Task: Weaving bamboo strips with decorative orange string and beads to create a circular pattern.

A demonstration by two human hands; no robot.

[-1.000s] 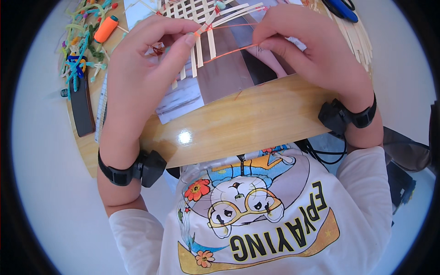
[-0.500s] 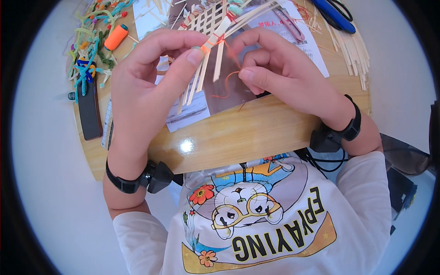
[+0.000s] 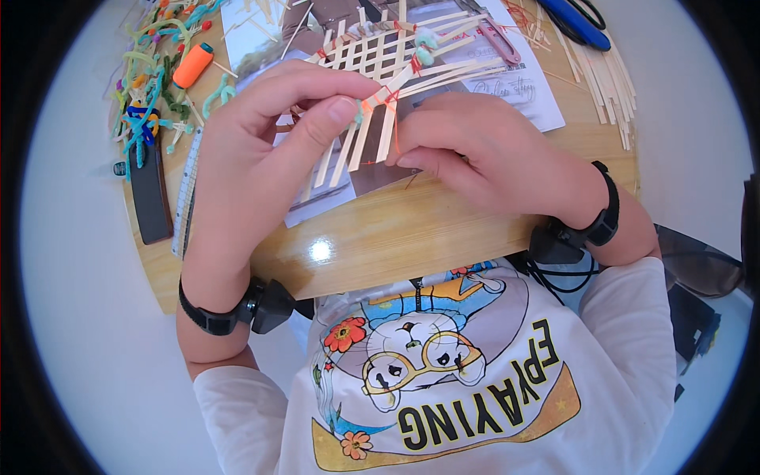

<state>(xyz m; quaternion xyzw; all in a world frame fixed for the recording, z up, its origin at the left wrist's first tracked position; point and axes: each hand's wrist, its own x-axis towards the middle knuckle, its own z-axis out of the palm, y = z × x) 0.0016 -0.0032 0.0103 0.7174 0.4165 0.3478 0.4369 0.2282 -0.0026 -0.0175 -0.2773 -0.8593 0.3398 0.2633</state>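
Note:
A lattice of thin pale wooden strips (image 3: 369,60), woven crosswise with loose ends sticking out, is tilted above the table. My left hand (image 3: 265,146) pinches its near edge between thumb and fingers. Red thread (image 3: 397,131) is wound round a strip along that edge and runs down to my right hand (image 3: 491,154). There my thumb and curled fingers are closed on the thread, just beside the strip ends. A fuzzy pale green and white tuft (image 3: 426,47) sits at the lattice's right corner, by more red binding.
Printed sheets (image 3: 317,207) lie beneath the lattice. At left are coloured pipe cleaners (image 3: 162,39), an orange cylinder (image 3: 192,66), a dark bar (image 3: 150,206) and a clear ruler (image 3: 186,194). Upper right holds a pink cutter (image 3: 497,41), a blue-handled tool (image 3: 576,22) and loose strips (image 3: 606,87).
My right hand has turned over and come down and in toward the strip ends, drawing the thread with it. The lattice now shows more of its woven face.

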